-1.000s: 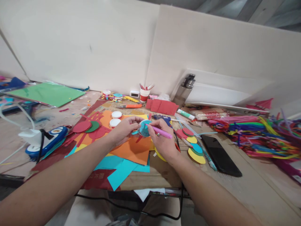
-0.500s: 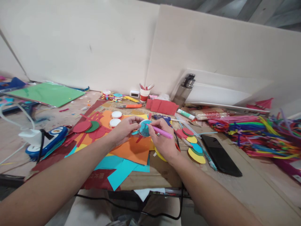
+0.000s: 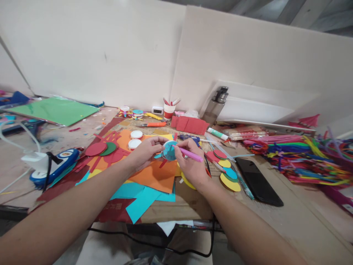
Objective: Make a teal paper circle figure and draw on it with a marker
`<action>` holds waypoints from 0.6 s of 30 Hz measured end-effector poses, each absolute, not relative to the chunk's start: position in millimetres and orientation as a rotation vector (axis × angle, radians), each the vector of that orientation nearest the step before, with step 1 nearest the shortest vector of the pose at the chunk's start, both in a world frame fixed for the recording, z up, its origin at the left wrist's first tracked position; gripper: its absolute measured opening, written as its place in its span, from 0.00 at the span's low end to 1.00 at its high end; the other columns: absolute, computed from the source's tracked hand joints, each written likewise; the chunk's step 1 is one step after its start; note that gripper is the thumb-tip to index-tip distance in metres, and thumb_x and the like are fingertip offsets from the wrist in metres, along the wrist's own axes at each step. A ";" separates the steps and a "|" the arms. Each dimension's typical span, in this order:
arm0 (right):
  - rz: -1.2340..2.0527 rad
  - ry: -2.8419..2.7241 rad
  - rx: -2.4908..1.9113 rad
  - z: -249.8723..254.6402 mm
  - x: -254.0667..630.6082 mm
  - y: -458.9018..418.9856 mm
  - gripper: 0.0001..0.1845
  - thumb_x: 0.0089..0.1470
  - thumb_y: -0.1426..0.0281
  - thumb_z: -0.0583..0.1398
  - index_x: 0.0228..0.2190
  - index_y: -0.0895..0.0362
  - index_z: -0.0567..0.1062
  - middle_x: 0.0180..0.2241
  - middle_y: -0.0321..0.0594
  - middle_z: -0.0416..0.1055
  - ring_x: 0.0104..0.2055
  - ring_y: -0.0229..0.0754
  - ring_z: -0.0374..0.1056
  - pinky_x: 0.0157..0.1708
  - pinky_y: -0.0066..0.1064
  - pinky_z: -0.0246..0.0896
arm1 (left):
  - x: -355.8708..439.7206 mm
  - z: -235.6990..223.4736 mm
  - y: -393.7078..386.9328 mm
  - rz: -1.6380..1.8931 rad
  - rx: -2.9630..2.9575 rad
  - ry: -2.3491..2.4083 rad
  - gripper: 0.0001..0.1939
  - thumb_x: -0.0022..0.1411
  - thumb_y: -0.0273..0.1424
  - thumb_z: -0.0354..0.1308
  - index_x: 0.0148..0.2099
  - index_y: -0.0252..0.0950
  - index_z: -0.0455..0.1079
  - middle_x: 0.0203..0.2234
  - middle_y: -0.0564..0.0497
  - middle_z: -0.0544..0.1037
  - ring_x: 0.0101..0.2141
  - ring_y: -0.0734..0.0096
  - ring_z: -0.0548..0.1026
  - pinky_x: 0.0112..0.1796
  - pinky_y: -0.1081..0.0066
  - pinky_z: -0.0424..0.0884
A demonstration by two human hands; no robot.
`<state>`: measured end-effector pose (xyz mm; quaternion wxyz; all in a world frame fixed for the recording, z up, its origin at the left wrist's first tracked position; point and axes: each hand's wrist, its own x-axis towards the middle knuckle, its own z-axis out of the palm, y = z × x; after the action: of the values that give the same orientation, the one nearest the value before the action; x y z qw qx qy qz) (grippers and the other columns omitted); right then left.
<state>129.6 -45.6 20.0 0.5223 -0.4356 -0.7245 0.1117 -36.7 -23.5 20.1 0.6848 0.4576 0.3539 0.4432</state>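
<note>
Between my hands is a round blue paper disc [image 3: 169,151] with dark drawn lines on its face and red and blue strips sticking out at its rim. My left hand [image 3: 149,151] pinches its left edge. In my right hand [image 3: 190,162] is a pink marker pen [image 3: 192,154], its tip at the disc's surface. Beneath them lie orange paper sheets [image 3: 154,178] and blue paper pieces [image 3: 140,206]. Two white round lids [image 3: 135,144] rest left of my left hand. Red paper circles [image 3: 95,148] and a green circle [image 3: 108,148] lie further left.
To the right are coloured paper circles [image 3: 230,183], a black phone [image 3: 259,182] and a heap of pipe cleaners [image 3: 300,158]. A grey bottle [image 3: 216,108], a cup of pens [image 3: 169,111] and an orange cutter [image 3: 156,124] lie behind. A power strip [image 3: 62,163] with cables sits left.
Slightly more dark lines appear on the blue disc under the pen tip. Both hands keep nearly the same place; the whole view has shifted very slightly.
</note>
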 end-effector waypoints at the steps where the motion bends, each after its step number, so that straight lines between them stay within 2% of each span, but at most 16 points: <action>1: 0.269 -1.735 -1.037 20.0 129.6 -45.5 0.06 0.55 0.68 0.58 0.28 0.54 0.67 0.24 0.34 0.68 0.26 0.36 0.64 0.28 0.29 0.60 | -36.6 19.9 -23.5 0.994 1.025 0.792 0.16 0.47 0.28 0.65 0.41 0.33 0.72 0.33 0.48 0.78 0.28 0.73 0.75 0.29 0.72 0.73; 18: 0.321 -1.674 -1.033 19.7 128.6 -47.6 0.06 0.56 0.67 0.60 0.29 0.54 0.68 0.26 0.34 0.69 0.27 0.36 0.65 0.28 0.29 0.61 | -36.9 21.6 -24.8 0.996 1.044 0.792 0.14 0.46 0.27 0.63 0.39 0.34 0.71 0.32 0.51 0.76 0.28 0.73 0.75 0.29 0.72 0.74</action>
<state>128.6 -47.6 19.7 0.5433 -0.4353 -0.7050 0.1352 -36.9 -24.8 21.6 0.6800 0.4652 0.3527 0.4436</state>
